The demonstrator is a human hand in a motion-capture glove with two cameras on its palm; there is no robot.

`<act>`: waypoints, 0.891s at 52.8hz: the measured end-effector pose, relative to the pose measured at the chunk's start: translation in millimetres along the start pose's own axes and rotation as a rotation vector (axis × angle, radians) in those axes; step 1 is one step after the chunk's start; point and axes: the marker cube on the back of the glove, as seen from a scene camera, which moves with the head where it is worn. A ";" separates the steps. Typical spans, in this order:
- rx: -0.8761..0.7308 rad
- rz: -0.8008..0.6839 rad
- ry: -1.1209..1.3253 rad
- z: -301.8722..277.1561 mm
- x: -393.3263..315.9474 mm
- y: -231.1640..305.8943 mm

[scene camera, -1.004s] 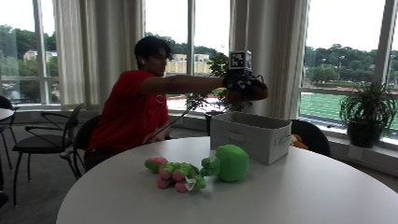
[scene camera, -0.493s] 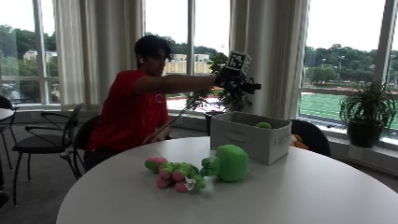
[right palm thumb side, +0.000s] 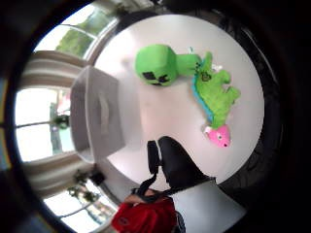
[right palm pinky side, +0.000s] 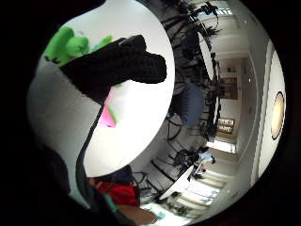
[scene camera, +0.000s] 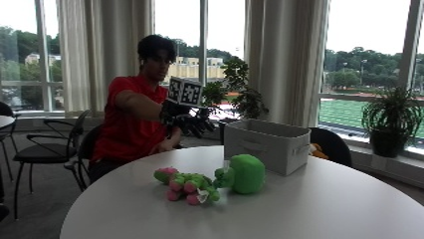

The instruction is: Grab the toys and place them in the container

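Since before, right hand (scene camera: pixel 192 122) off container (scene camera: pixel 268 144)

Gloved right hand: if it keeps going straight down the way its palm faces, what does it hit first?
Probably bare table: the right hand hangs empty above it, between the container and the green block-head toy. Depth is unclear.

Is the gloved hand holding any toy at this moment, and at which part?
No, the right hand holds nothing. It is in the air, fingers relaxed, between the person and the container.
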 end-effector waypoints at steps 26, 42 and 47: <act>-0.175 0.028 -0.018 133.0 22.7 -38.5; -0.307 -0.022 0.022 167.0 8.6 -63.2; -0.354 -0.036 0.027 166.0 11.9 -71.9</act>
